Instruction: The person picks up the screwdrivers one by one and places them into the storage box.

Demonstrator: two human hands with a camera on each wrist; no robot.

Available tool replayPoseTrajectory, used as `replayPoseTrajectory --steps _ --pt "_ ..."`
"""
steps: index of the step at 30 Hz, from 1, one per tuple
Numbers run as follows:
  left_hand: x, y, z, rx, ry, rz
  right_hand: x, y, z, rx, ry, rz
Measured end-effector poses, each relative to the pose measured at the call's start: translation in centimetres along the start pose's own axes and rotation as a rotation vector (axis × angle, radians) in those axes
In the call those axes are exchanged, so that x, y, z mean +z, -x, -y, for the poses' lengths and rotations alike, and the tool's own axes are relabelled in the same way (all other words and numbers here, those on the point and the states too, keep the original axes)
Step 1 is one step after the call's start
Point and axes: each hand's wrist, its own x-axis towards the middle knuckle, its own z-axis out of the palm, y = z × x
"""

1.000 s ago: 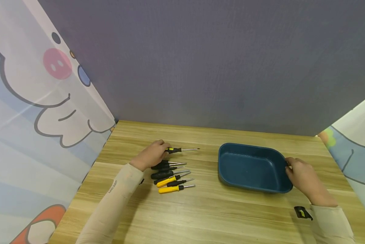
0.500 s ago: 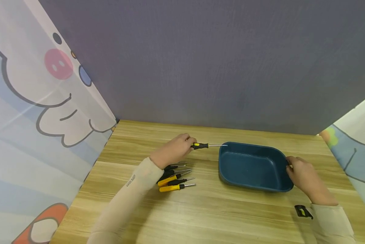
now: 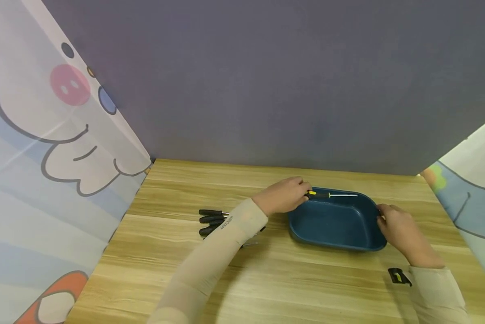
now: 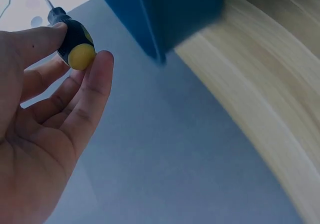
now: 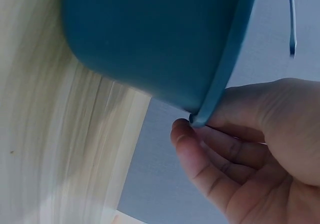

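My left hand (image 3: 287, 195) pinches a black and yellow screwdriver (image 3: 320, 195) by its handle, above the far left rim of a dark blue basin (image 3: 331, 225). The shaft points right, over the basin's back wall. In the left wrist view the thumb and fingertips hold the handle (image 4: 75, 41), its yellow end facing the camera. My right hand (image 3: 398, 229) grips the basin's right rim, thumb on one side and fingers on the other, as the right wrist view shows. Several black-handled screwdrivers (image 3: 210, 219) lie on the table, partly hidden by my left forearm.
The wooden table (image 3: 307, 283) ends at a grey wall panel (image 3: 287, 90) at the back. Curtains with cartoon prints hang at the left (image 3: 64, 135) and right. A black strap piece (image 3: 399, 276) sticks out by the right sleeve.
My left hand has lifted the screwdriver from beside the others and carried it right to above the basin. My right hand stays on the rim.
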Motion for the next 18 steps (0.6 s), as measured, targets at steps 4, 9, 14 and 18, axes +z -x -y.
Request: replayPoseTrajectory --steps 4,9,14,18 --pt "0.2 -2.2 -0.7 -0.012 0.035 0.031 0.0 0.0 0.1 -0.007 0.006 -0.011" --pt "0.7 -3.8 -1.4 -0.017 0.061 0.047 0.0 -0.2 0.6 -0.007 0.013 -0.006" --pt "1.2 -4.4 -2.0 -0.021 0.062 0.08 0.1 -0.3 1.2 -0.008 -0.002 -0.001" --pt "1.7 -4.3 -2.2 -0.06 0.07 0.147 0.2 -0.4 1.6 -0.009 -0.009 0.003"
